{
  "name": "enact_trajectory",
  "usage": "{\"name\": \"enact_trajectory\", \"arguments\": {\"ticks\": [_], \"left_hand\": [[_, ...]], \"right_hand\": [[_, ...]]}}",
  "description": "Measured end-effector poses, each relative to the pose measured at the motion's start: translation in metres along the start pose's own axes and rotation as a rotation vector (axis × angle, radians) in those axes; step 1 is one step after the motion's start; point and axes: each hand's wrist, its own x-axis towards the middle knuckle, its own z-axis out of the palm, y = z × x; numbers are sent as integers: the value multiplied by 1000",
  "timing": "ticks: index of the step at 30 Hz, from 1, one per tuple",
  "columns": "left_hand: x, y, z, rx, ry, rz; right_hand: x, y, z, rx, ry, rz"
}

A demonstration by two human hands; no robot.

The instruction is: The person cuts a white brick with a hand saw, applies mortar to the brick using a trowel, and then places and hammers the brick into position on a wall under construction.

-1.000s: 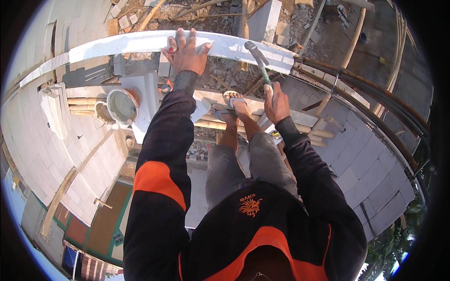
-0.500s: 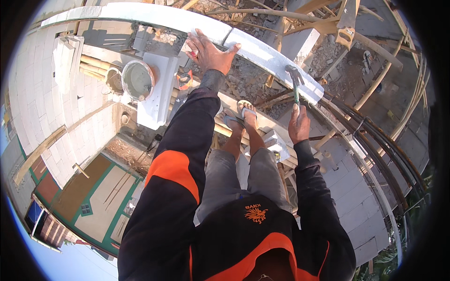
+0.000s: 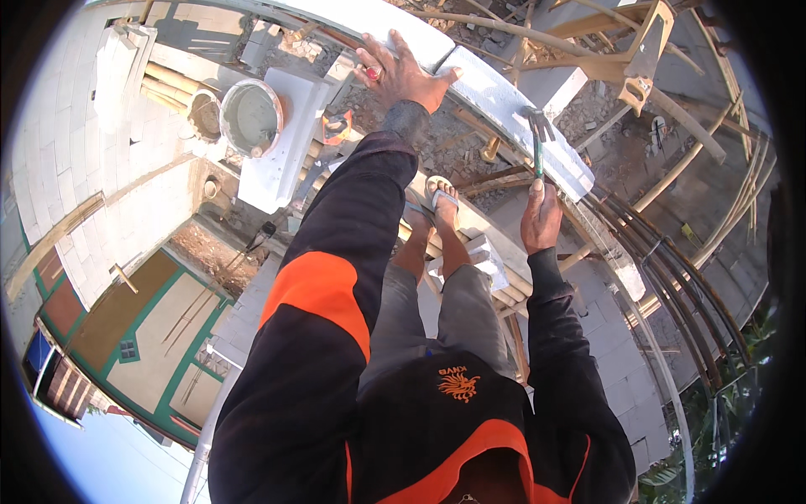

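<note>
My right hand point(image 3: 540, 220) grips the green handle of a claw hammer point(image 3: 538, 151). The hammer's metal head lies over the right part of a long white block point(image 3: 495, 97) on top of the wall. My left hand point(image 3: 409, 80), with a red-stoned ring, rests on the near edge of the neighbouring white block point(image 3: 369, 21). Its fingers are spread and it holds nothing. A thin dark joint separates the two blocks, just right of my left fingertips. My feet point(image 3: 442, 202), in sandals, stand on a plank-and-bamboo platform below.
Left of me, a bucket of grey mix point(image 3: 252, 118) and a smaller bucket point(image 3: 204, 115) stand by a large white block point(image 3: 290, 139). An orange-handled tool point(image 3: 337, 128) lies nearby. A handsaw point(image 3: 645, 63) sits on timber beyond the wall. Dark bars point(image 3: 672, 260) run along the right.
The view has shifted slightly. My left hand stays spread on the block edge beside the joint. My right hand still grips the hammer, its head still over the right block.
</note>
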Motion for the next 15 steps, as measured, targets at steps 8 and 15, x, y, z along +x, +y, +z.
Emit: {"name": "enact_trajectory", "arguments": {"ticks": [8,15], "left_hand": [[0,-10,10,8,22,41],[0,-6,12,56,41,51]], "right_hand": [[-1,2,4,-50,-14,-11],[-1,13,-1,-65,21,-27]]}}
